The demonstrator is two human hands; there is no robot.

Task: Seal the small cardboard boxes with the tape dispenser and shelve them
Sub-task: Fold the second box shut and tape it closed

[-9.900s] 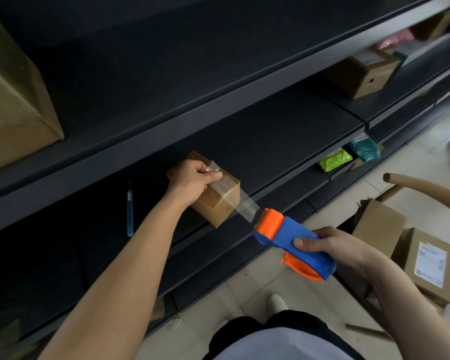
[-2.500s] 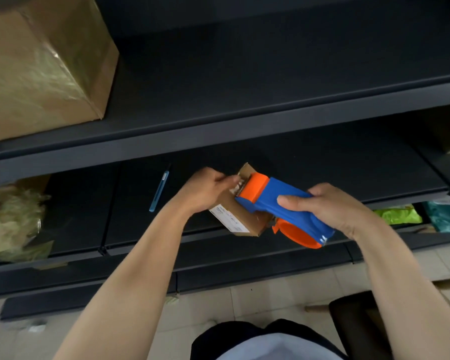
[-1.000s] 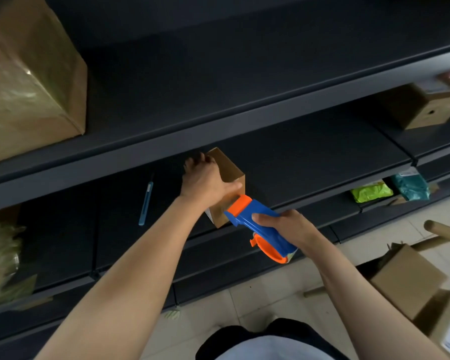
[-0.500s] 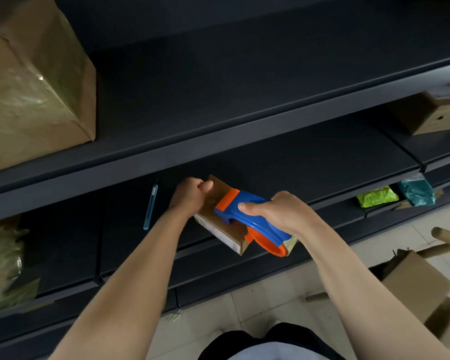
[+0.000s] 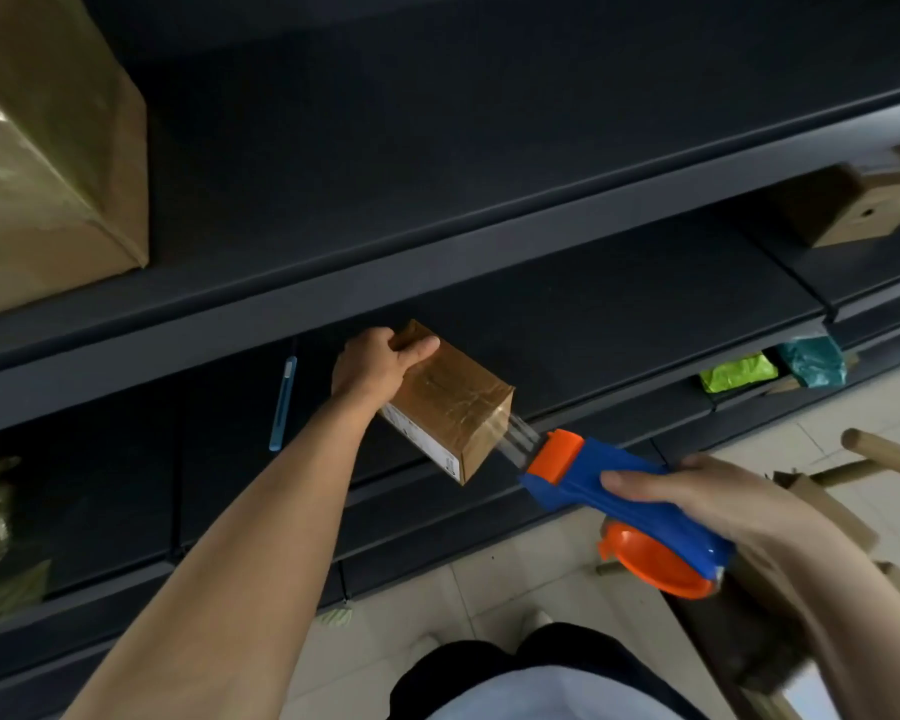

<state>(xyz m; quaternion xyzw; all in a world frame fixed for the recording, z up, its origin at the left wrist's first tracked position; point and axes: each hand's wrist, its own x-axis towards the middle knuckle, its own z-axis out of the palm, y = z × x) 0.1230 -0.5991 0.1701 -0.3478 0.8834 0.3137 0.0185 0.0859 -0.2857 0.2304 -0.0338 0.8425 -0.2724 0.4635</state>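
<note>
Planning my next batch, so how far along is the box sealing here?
Done: shiny tape covers the top of the small box. In hand: the left hand grips the box, the right hand holds the tape dispenser just off its end, a tape strip joining them. Left: cut that strip, smooth it down and set the box on the shelf.

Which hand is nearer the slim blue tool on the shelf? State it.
Left. The left hand, gripping the cardboard box, is just right of the slim blue tool; the right hand, holding the tape dispenser, is much farther right.
</note>
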